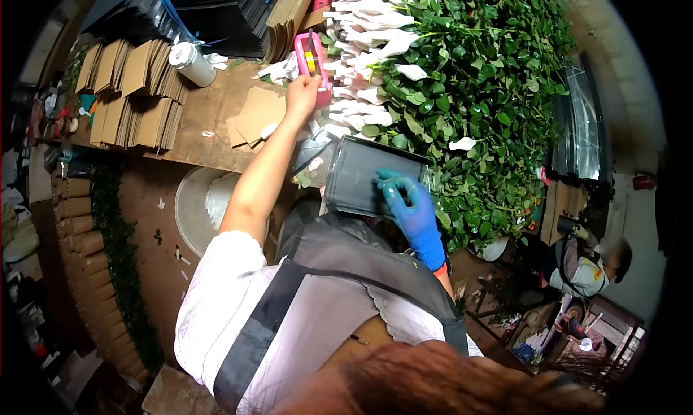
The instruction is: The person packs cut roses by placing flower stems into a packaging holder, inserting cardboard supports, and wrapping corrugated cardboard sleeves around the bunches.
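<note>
My bare left hand (302,96) reaches up to the near end of a pink tape dispenser (300,45) holding a yellow-cored roll. Its fingers are curled together at the dispenser's edge; whether tape is between them I cannot make out. My right hand (408,204), in a blue-green glove, is over a dark, shiny rectangular sheet or tray (361,171) in front of my apron. Its fingers are apart and nothing shows in them. Right beside lie white-wrapped flower heads (375,43) on leafy green stems (484,76).
Cardboard pieces (261,112) lie on the wooden table (206,115), near a white lidded container (192,64) and stacked cardboard (137,119). Black sheets (224,14) are piled at the back. A large tub (191,206) stands below left. Another person (588,271) is at far right.
</note>
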### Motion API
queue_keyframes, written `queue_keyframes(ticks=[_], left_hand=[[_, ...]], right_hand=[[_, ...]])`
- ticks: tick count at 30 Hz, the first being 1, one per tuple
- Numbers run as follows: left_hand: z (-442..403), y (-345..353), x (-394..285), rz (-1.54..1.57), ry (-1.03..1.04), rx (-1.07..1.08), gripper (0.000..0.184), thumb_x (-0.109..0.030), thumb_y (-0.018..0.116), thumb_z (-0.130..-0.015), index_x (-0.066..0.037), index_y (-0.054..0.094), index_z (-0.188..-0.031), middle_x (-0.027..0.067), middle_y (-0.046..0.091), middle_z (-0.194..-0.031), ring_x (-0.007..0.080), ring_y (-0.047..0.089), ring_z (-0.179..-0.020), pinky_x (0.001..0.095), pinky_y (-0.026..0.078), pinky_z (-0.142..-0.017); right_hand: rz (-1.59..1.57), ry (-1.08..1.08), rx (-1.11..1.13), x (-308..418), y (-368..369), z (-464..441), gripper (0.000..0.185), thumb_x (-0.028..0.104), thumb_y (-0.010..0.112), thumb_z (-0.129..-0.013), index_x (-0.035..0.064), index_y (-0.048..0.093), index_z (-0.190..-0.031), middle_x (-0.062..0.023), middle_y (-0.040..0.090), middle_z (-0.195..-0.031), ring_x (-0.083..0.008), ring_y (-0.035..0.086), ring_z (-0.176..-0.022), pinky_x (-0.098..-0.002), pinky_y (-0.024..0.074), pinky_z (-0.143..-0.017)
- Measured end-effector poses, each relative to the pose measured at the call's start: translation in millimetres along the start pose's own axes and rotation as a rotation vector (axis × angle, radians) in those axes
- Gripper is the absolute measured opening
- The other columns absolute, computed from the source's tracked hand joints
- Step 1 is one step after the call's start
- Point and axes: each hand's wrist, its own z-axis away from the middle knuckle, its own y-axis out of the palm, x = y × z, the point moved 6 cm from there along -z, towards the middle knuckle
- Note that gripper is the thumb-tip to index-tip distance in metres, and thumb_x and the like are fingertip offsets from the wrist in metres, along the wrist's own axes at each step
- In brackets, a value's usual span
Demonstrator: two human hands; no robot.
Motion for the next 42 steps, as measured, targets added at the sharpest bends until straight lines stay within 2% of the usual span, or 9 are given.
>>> queue_keyframes(ticks=[5,10,17,24,28,32,36,40,42], left_hand=[[164.6,-10.2,-80.5,0.167,-0.126,0.267,0.034,-0.033,0.062,-0.097,0.000,0.069,-0.093,0.0037,0.066,-0.083,0.0103,0.058,-0.079,0.0285,0.047,-0.076],[228.8,-14.6,-78.2,0.779,-0.516,0.589,0.031,-0.021,0.048,-0.104,0.001,0.058,-0.124,-0.0034,0.049,-0.071,0.0016,0.030,-0.050,0.0181,0.024,-0.043],[184.6,-21.2,-65.2,0.708,-0.623,0.953,0.036,-0.022,0.045,-0.105,0.008,0.059,-0.120,0.0009,0.055,-0.076,0.0010,0.030,-0.048,0.0171,0.021,-0.039],[213.4,1.6,-80.1,0.922,-0.479,0.638,0.026,-0.020,0.048,-0.104,0.002,0.061,-0.112,0.0034,0.058,-0.081,0.0014,0.033,-0.048,0.0166,0.024,-0.040],[217.5,-5.4,-75.3,0.811,-0.614,0.761,0.031,-0.018,0.052,-0.101,0.003,0.059,-0.123,0.0049,0.062,-0.084,0.0022,0.033,-0.049,0.0172,0.025,-0.040],[134.7,-34.2,-30.6,0.388,-0.239,0.360,0.043,-0.036,0.056,-0.099,0.003,0.065,-0.114,0.0037,0.065,-0.080,0.0043,0.039,-0.044,0.0208,0.031,-0.039],[59.0,-6.4,1.2,0.362,-0.447,0.369,0.055,-0.053,0.063,-0.092,0.001,0.067,-0.104,0.0036,0.068,-0.081,0.0050,0.041,-0.046,0.0211,0.031,-0.040],[17.9,15.2,28.6,0.240,-0.351,0.401,0.027,-0.028,0.071,-0.087,-0.001,0.073,-0.087,0.0058,0.072,-0.078,0.0073,0.049,-0.048,0.0241,0.036,-0.041],[25.9,20.4,34.0,0.154,-0.331,0.345,0.019,-0.018,0.067,-0.090,0.000,0.073,-0.089,0.0061,0.073,-0.080,0.0125,0.064,-0.066,0.0249,0.049,-0.060]], right_hand=[[-0.698,0.309,0.248,-17.8,52.7,-36.0,0.042,0.032,0.055,-0.102,-0.0011,0.061,-0.127,-0.0109,0.067,-0.118,-0.0136,0.062,-0.103,-0.0300,0.0491,-0.090],[-0.381,0.242,0.245,-47.6,65.3,-74.3,0.035,0.029,0.059,-0.099,0.0011,0.064,-0.119,-0.0050,0.067,-0.101,-0.0088,0.058,-0.090,-0.0249,0.0482,-0.082],[-0.299,0.270,0.190,-33.8,60.6,-80.6,0.029,0.025,0.059,-0.098,0.0007,0.066,-0.112,-0.0008,0.065,-0.092,-0.0074,0.055,-0.081,-0.0244,0.0474,-0.075],[-0.282,0.216,0.112,-17.2,50.9,-85.0,0.028,0.027,0.069,-0.093,0.0004,0.067,-0.100,-0.0024,0.068,-0.092,-0.0094,0.059,-0.084,-0.0262,0.0495,-0.078],[-0.276,0.171,0.001,-25.6,40.5,-77.1,0.024,0.024,0.072,-0.091,0.0015,0.066,-0.096,-0.0035,0.067,-0.085,-0.0086,0.059,-0.076,-0.0252,0.0497,-0.073],[-0.362,0.272,0.102,-33.4,40.1,-60.2,0.020,0.018,0.068,-0.092,-0.0005,0.062,-0.094,-0.0047,0.067,-0.081,-0.0098,0.061,-0.070,-0.0259,0.0519,-0.068],[-0.376,0.424,0.269,-22.2,61.2,-51.8,0.017,0.015,0.063,-0.095,-0.0010,0.059,-0.097,-0.0075,0.067,-0.084,-0.0139,0.066,-0.074,-0.0277,0.0543,-0.069],[-0.347,0.323,0.230,-21.2,72.7,-62.0,0.018,0.016,0.063,-0.094,-0.0016,0.061,-0.096,-0.0063,0.066,-0.080,-0.0126,0.063,-0.070,-0.0282,0.0533,-0.069],[-0.290,0.296,0.251,-21.3,76.2,-65.7,0.018,0.017,0.063,-0.094,-0.0013,0.061,-0.096,-0.0061,0.066,-0.080,-0.0123,0.063,-0.070,-0.0281,0.0528,-0.069]])
